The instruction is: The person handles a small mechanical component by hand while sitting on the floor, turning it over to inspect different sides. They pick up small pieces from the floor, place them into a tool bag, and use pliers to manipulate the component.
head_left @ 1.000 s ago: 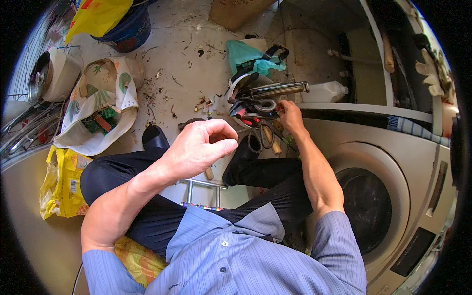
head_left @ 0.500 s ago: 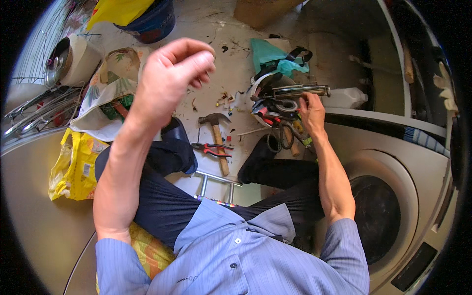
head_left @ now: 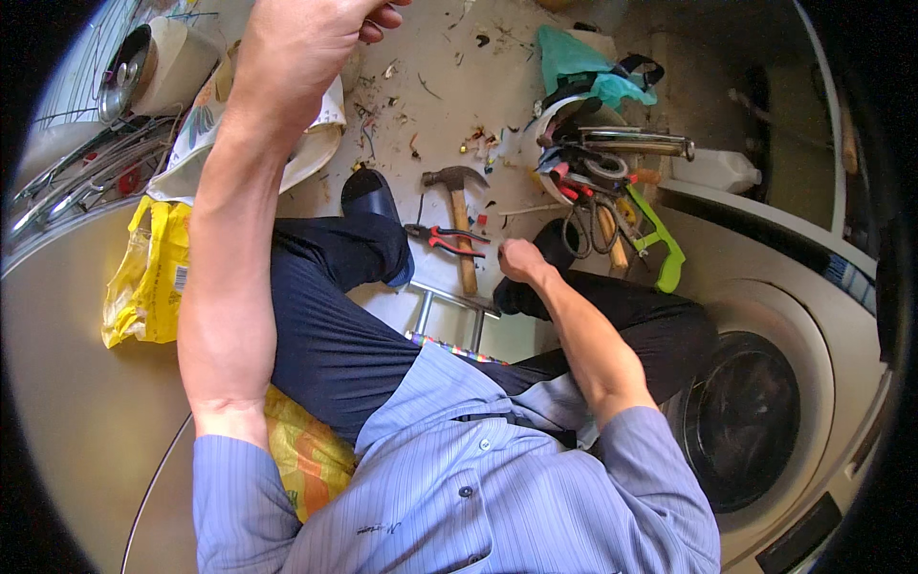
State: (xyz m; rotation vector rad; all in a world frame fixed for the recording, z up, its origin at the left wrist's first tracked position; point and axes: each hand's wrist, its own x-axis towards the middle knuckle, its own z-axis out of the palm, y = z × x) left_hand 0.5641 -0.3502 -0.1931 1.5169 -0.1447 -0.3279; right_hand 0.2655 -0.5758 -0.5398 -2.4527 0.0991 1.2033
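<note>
My left hand (head_left: 311, 43) reaches far forward, cut off by the upper edge; its visible fingers are curled, and what they hold, if anything, is hidden. Over my right knee, my right hand (head_left: 521, 260) is closed, just right of the pliers (head_left: 448, 239) with red and black handles. Anything in its fingers is too small to make out. The pliers lie across the wooden handle of a claw hammer (head_left: 466, 258) on the floor. Farther right, a tipped white container (head_left: 548, 124) holds several tools, with scissors (head_left: 577, 232) and a bright green tool (head_left: 666, 251) sticking out.
A teal bag (head_left: 585, 75) and a white plastic jug (head_left: 717, 170) lie near the tools. A round-doored machine (head_left: 813, 383) stands at my right. Yellow packaging (head_left: 158, 277), a metal rack (head_left: 67, 187) and a white pot (head_left: 177, 67) are at left. Small scraps litter the floor.
My right hand has moved from the tool container back toward my knee and the pliers. My left hand has gone farther forward, partly out of view. The whole view has shifted.
</note>
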